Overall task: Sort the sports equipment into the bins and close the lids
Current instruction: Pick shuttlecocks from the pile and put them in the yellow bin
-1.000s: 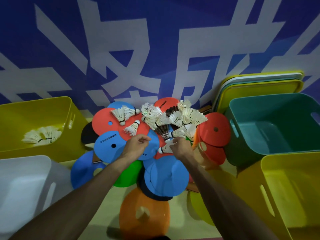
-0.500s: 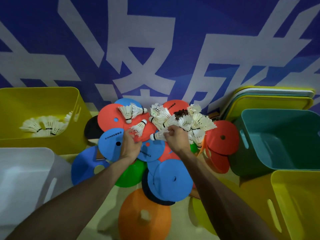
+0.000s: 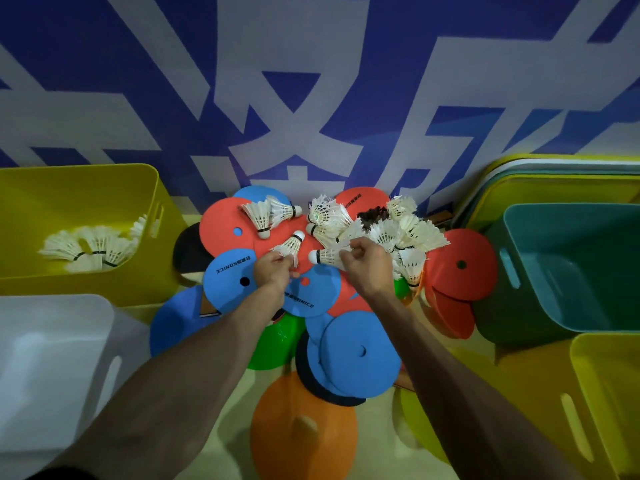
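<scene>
Left hand (image 3: 273, 273), having moved up off the blue disc (image 3: 228, 275), is pinching a shuttlecock (image 3: 291, 244) by its feathers, right hand (image 3: 367, 268) is gripping a second shuttlecock (image 3: 327, 255) lying cork-leftward, and the yellow bin (image 3: 86, 174) is sitting well left, nearer the left hand.

Floor (image 3: 375, 434): pale, smooth surface. Standing directly on it: a yellow bin (image 3: 86, 282) at far left, a white bin (image 3: 52, 341) at near left, a teal bin (image 3: 509, 216) at far right, a second yellow bin (image 3: 519, 393) at near right. Between the bins lies an overlapping pile of flat discs (image 3: 356, 365); an orange disc (image 3: 304, 445) lies at its near edge
</scene>
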`<state>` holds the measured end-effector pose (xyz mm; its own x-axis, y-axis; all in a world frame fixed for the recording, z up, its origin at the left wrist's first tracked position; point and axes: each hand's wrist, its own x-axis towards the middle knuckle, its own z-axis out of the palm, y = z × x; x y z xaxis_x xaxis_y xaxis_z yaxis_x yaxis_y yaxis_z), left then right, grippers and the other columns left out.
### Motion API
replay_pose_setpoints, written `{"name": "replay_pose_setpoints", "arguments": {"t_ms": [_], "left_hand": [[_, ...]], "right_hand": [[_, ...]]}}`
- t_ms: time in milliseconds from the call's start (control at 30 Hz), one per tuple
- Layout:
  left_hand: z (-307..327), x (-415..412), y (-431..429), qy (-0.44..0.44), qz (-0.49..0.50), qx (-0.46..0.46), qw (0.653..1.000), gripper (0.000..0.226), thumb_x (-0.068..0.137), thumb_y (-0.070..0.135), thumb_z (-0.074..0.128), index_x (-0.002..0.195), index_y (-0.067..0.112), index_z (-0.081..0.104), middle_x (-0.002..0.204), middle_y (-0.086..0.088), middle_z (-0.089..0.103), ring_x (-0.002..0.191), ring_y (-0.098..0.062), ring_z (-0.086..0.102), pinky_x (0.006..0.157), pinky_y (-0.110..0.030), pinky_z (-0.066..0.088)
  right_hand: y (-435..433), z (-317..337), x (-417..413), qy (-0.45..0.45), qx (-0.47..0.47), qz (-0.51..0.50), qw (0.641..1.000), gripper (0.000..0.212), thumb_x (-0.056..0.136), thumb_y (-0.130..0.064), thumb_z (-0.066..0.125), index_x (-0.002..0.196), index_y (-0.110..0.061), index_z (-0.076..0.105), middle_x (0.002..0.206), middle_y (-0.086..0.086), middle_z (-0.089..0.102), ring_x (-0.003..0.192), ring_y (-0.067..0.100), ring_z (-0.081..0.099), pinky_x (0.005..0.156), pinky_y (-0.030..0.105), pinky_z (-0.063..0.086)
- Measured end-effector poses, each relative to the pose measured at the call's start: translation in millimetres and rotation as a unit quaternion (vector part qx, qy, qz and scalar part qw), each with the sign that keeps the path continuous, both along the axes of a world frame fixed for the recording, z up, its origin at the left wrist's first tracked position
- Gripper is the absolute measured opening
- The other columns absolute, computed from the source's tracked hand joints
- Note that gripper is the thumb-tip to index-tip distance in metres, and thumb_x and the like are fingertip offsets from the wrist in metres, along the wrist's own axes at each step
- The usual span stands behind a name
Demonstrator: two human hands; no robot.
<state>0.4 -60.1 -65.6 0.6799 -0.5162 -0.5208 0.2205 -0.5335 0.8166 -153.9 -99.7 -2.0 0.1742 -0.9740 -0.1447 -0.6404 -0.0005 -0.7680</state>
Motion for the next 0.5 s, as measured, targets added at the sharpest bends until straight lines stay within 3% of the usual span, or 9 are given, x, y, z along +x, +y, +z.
{"name": "replay_pose_setpoints", "arguments": {"t_ms": [133, 200, 333, 500], "left_hand": [[12, 12, 11, -0.071, -0.044, -0.01, 0.996, 0.025, 0.087, 0.016, 0.064, 0.11, 0.003, 0.064, 0.096, -0.007, 0.068, 0.076, -0.02, 0.064, 0.071, -0.028, 0.051], [24, 22, 23, -0.116, -0.074, -0.013, 0.99, 0.029, 0.087, 0.019, 0.065, 0.113, 0.004, 0.064, 0.097, -0.003, 0.064, 0.087, -0.018, 0.06, 0.078, -0.026, 0.046], [47, 55, 49, -0.189, -0.107, -0.009, 0.976, 0.023, 0.087, 0.02, 0.064, 0.104, 0.004, 0.068, 0.09, -0.005, 0.066, 0.087, -0.018, 0.059, 0.075, -0.025, 0.044], [92, 111, 70, -0.22, -0.054, -0.04, 0.973, 0.02, 0.087, 0.015, 0.063, 0.101, 0.002, 0.067, 0.09, -0.007, 0.065, 0.084, -0.02, 0.059, 0.071, -0.022, 0.039]], "right_hand": [[0, 8, 13, -0.022, 0.005, -0.004, 1.0, 0.03, 0.089, -0.019, 0.06, 0.116, -0.005, 0.062, 0.084, -0.002, 0.061, 0.074, 0.013, 0.057, 0.073, 0.031, 0.051], [0, 13, 24, -0.04, 0.003, -0.016, 0.999, 0.03, 0.088, -0.018, 0.06, 0.115, -0.005, 0.063, 0.083, -0.001, 0.062, 0.073, 0.013, 0.057, 0.071, 0.029, 0.05], [5, 21, 53, -0.078, 0.031, -0.076, 0.994, 0.032, 0.085, -0.018, 0.06, 0.115, -0.006, 0.064, 0.085, 0.002, 0.065, 0.078, 0.018, 0.06, 0.078, 0.034, 0.053], [22, 37, 107, -0.098, 0.038, -0.041, 0.994, 0.027, 0.084, -0.018, 0.06, 0.109, -0.008, 0.065, 0.084, 0.001, 0.065, 0.082, 0.023, 0.064, 0.08, 0.033, 0.052]]}}
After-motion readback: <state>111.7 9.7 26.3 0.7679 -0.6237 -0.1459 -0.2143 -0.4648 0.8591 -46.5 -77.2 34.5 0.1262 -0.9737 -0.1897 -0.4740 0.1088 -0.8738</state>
